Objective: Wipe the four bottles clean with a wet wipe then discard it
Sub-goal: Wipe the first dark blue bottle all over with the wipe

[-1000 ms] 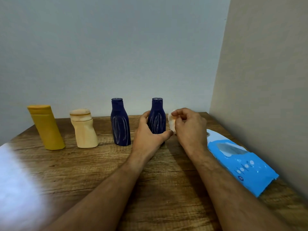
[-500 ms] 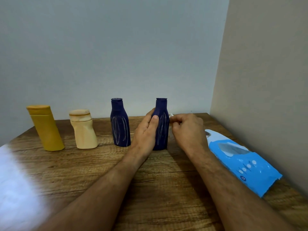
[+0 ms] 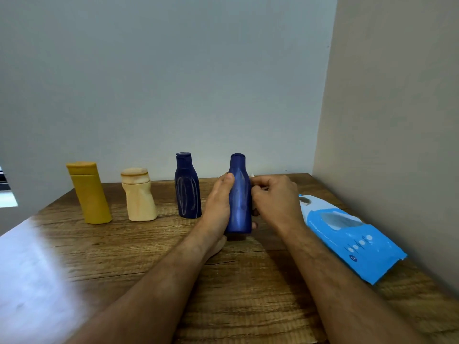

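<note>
Blue bottle [image 3: 239,194] — now lifted nearer, wipe [image 3: 252,175] nearly hidden — between both hands.

One head-worn camera looks forward and down, close over the wooden table [image 3: 248,294] toward the corner walls.

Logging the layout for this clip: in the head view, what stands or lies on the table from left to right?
Yellow bottle → cream bottle → dark blue bottle → left hand → held blue bottle → right hand → blue wipes pack.

both hands [image 3: 218,207] grip the right blue bottle [image 3: 239,194].
</note>
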`<state>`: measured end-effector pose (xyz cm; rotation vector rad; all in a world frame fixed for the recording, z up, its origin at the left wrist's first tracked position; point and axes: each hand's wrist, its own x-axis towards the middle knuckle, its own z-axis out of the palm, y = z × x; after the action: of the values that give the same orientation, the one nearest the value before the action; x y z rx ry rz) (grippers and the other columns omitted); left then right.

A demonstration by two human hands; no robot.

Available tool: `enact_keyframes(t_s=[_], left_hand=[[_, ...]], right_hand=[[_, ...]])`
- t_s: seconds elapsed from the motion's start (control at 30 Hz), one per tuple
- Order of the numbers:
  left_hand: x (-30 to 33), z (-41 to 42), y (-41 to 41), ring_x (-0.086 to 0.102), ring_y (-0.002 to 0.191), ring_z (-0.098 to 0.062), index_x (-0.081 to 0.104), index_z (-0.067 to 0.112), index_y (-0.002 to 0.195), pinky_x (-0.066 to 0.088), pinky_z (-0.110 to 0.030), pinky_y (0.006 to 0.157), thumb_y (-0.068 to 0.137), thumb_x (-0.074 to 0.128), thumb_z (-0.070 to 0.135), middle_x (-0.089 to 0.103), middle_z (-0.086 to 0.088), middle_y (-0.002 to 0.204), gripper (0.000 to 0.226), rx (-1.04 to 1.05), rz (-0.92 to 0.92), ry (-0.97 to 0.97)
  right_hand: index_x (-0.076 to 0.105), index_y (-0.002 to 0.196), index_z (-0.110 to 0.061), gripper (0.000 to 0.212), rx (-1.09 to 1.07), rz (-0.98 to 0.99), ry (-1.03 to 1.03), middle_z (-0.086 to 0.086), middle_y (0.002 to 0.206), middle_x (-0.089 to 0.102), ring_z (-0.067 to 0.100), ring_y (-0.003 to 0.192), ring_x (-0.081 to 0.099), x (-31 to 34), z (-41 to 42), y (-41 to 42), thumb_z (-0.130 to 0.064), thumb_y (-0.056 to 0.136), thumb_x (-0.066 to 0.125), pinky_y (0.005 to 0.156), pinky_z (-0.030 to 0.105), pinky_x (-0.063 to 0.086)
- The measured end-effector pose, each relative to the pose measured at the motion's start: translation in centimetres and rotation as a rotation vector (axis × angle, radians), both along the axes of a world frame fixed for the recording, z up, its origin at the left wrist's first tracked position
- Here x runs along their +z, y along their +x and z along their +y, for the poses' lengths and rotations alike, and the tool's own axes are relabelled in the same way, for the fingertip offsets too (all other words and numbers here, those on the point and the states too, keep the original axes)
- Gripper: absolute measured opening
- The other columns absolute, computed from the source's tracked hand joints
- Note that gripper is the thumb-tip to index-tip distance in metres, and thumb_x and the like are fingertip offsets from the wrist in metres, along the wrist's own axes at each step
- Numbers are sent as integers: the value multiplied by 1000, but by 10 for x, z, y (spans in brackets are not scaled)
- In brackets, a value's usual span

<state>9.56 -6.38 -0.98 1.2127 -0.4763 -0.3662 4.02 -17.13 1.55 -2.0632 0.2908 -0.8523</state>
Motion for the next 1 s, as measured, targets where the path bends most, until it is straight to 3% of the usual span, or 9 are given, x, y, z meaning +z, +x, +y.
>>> enact_keyframes(t_s=[0.1,0.23,0.37,0.43,0.53,0.67,0.77,0.87,1.0], left_hand=[[1,0,2,73,73,-22,59,17,131,57,-37,55,83,62,61,73,-10,96,65,-32,56,-11],[2,2,6,68,67,-20,67,14,115,58,-36,55,95,47,66,70,-6,83,59,-84,122,-79],[2,2,13,68,71,-23,67,15,118,58,-36,56,101,38,61,71,-10,90,57,-46,143,-107],[1,0,14,68,71,-23,68,16,115,57,-35,57,102,35,60,72,-8,87,56,-41,115,-87],[0,-5,15,65,66,-19,69,17,106,55,-32,59,104,34,57,71,-5,81,53,-10,99,-92],[-3,-10,19,65,73,-21,72,17,103,51,-37,71,104,35,57,73,-6,85,54,-13,110,-140],[-2,-9,18,69,74,-20,73,16,103,55,-36,73,105,35,55,75,-5,84,54,-6,127,-174],[-2,-8,19,72,73,-18,71,12,101,58,-34,74,105,35,54,75,-7,81,56,14,143,-196],[-3,-6,22,67,65,-17,67,10,96,55,-34,72,103,37,57,69,-6,74,56,32,168,-198]], right_hand=[[75,107,-17,24,31,-25,83,-3,86,75,7,69,71,-1,0,1,-8,92,57,66,27,62],[71,115,-17,23,7,-97,130,-4,106,71,-6,78,61,2,-9,0,-14,92,67,53,1,45],[60,128,-32,43,11,-210,30,-8,97,67,-5,79,62,3,-12,-3,-15,90,69,58,3,47],[58,127,-34,41,-2,-234,-52,-11,90,66,-8,79,61,2,-8,-2,-20,91,69,63,1,45],[70,115,-21,22,-90,-287,-206,-4,102,72,-2,85,60,0,-5,1,-20,93,65,73,-2,42],[71,117,-12,24,-109,-258,-366,4,107,67,3,89,54,-5,-5,7,-14,95,61,75,-6,35],[73,115,-14,24,-50,-197,-465,4,92,65,8,77,54,-8,-3,8,-17,92,65,70,4,38],[78,103,-18,19,44,-101,-543,2,79,63,15,69,57,-10,-1,3,-18,86,69,67,27,48],[79,101,-20,22,146,-33,-590,-8,74,58,7,65,52,-14,-3,-1,-21,82,68,64,22,42]])
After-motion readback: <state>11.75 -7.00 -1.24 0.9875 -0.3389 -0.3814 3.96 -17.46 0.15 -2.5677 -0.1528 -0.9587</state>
